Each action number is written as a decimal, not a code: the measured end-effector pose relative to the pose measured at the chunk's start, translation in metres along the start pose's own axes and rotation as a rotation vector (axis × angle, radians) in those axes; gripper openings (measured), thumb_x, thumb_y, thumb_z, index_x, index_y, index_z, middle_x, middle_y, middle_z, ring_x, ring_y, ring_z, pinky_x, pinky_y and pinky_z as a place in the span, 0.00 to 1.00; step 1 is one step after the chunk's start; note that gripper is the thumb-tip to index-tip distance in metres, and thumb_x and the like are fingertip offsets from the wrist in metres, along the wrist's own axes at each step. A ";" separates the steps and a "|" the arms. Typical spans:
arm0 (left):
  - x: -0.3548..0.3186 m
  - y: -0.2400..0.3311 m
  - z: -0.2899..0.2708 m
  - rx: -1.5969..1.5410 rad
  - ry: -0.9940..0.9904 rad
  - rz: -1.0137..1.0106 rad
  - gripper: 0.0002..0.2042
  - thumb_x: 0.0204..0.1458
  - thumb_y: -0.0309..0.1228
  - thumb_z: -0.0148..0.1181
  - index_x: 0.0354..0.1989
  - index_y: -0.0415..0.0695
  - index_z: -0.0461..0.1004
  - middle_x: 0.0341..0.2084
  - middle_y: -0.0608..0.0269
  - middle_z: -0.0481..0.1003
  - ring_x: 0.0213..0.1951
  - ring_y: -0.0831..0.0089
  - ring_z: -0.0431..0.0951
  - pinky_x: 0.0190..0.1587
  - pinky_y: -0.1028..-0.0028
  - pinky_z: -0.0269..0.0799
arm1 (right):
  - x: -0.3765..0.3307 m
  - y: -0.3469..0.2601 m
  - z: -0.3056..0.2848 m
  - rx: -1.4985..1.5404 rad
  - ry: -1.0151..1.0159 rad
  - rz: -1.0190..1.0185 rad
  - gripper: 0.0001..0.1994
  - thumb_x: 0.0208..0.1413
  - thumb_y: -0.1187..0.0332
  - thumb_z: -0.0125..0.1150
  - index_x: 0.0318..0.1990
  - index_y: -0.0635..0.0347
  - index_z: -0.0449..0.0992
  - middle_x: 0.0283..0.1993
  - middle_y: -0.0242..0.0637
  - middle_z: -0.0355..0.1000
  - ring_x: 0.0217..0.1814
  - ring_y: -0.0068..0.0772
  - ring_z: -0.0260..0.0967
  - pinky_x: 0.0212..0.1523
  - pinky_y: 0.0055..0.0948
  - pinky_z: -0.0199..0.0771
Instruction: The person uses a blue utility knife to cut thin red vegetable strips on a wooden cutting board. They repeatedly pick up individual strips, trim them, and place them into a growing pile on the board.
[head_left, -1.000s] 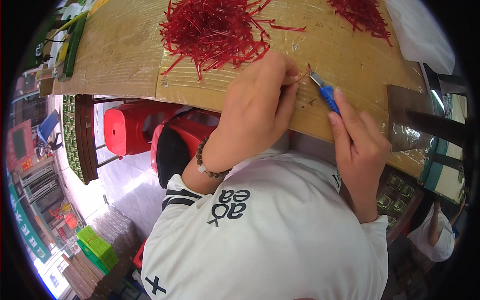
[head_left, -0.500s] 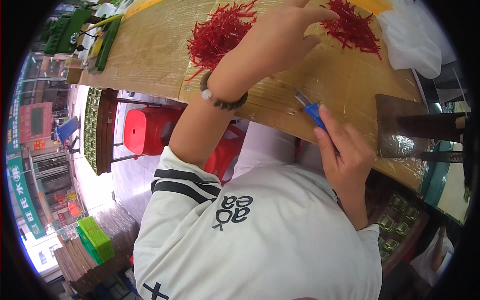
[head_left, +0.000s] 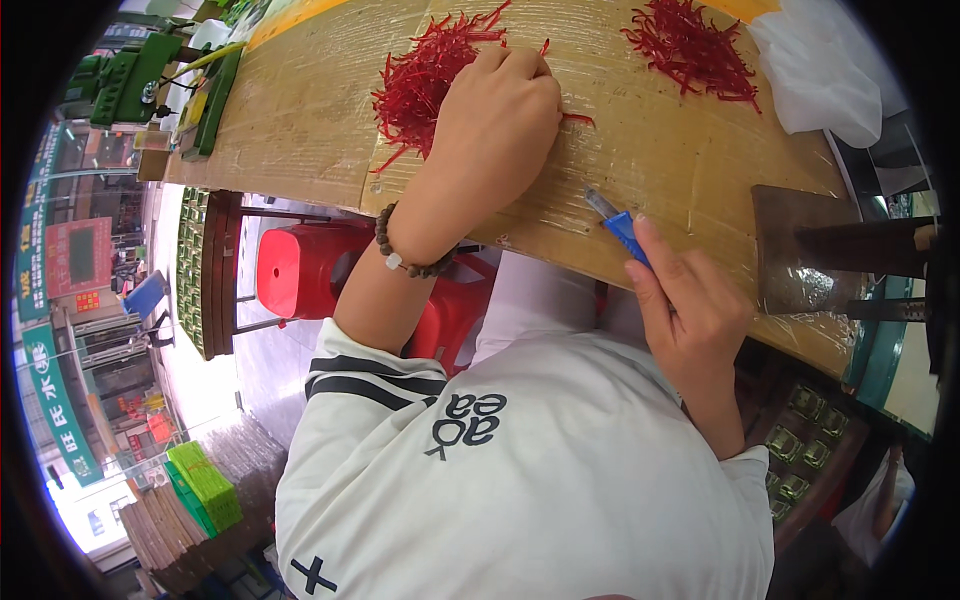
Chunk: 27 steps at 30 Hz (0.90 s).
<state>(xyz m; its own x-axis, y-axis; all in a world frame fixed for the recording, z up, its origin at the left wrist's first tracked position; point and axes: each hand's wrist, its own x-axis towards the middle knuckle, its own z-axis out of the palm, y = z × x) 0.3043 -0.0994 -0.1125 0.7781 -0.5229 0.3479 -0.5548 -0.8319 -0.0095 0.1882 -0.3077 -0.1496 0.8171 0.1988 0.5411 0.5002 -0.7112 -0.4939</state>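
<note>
— What changed since half a second ago?
— Your left hand has come down from the far side of the large heap of thin red strands on the taped brown cardboard sheet; its fingers now curl over the heap's right edge, touching strands.
— And the other?
— Your right hand, nearer you than the heap, grasps the blue-handled craft knife. A smaller red pile lies right of the heap; most strands look unworked.

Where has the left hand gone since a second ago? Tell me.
Yes. The left hand went forward from beside the blue knife onto the near red strand pile on the cardboard.
</note>
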 end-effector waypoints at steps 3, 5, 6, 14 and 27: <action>-0.001 0.002 0.001 0.005 0.069 -0.012 0.06 0.45 0.24 0.62 0.32 0.38 0.73 0.33 0.58 0.75 0.41 0.58 0.73 0.45 0.66 0.70 | 0.000 0.001 0.001 0.001 0.004 -0.011 0.21 0.46 0.66 0.69 0.52 0.48 0.79 0.20 0.29 0.61 0.17 0.30 0.59 0.18 0.31 0.60; -0.007 0.010 -0.010 -0.150 0.119 -0.090 0.06 0.47 0.22 0.60 0.33 0.37 0.71 0.29 0.58 0.75 0.34 0.62 0.75 0.38 0.69 0.71 | 0.001 0.001 0.001 0.014 0.014 -0.019 0.22 0.45 0.66 0.70 0.52 0.49 0.79 0.20 0.29 0.61 0.17 0.30 0.59 0.19 0.31 0.60; -0.012 0.015 -0.015 -0.229 0.142 -0.130 0.06 0.47 0.21 0.60 0.33 0.37 0.70 0.27 0.59 0.75 0.31 0.64 0.76 0.35 0.70 0.72 | 0.001 0.001 0.001 0.030 0.014 -0.016 0.22 0.45 0.67 0.70 0.52 0.49 0.79 0.20 0.30 0.61 0.17 0.30 0.59 0.19 0.30 0.60; -0.055 0.049 0.004 -0.575 0.255 -0.320 0.08 0.51 0.21 0.62 0.40 0.37 0.77 0.28 0.58 0.80 0.30 0.73 0.81 0.33 0.78 0.74 | 0.003 0.001 -0.002 0.103 0.004 0.021 0.20 0.46 0.69 0.70 0.50 0.53 0.80 0.20 0.31 0.62 0.17 0.30 0.58 0.19 0.30 0.60; -0.059 0.058 0.013 -0.791 0.352 -0.446 0.05 0.48 0.21 0.64 0.33 0.38 0.77 0.22 0.61 0.77 0.23 0.74 0.77 0.25 0.77 0.71 | 0.006 -0.006 0.004 -0.046 -0.031 0.014 0.21 0.47 0.67 0.69 0.51 0.52 0.79 0.19 0.30 0.61 0.17 0.29 0.59 0.19 0.29 0.59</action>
<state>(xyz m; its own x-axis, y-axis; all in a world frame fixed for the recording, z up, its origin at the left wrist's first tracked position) 0.2302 -0.1189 -0.1455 0.9036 0.0026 0.4283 -0.3677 -0.5081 0.7789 0.1914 -0.2993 -0.1462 0.8328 0.2083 0.5128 0.4752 -0.7441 -0.4695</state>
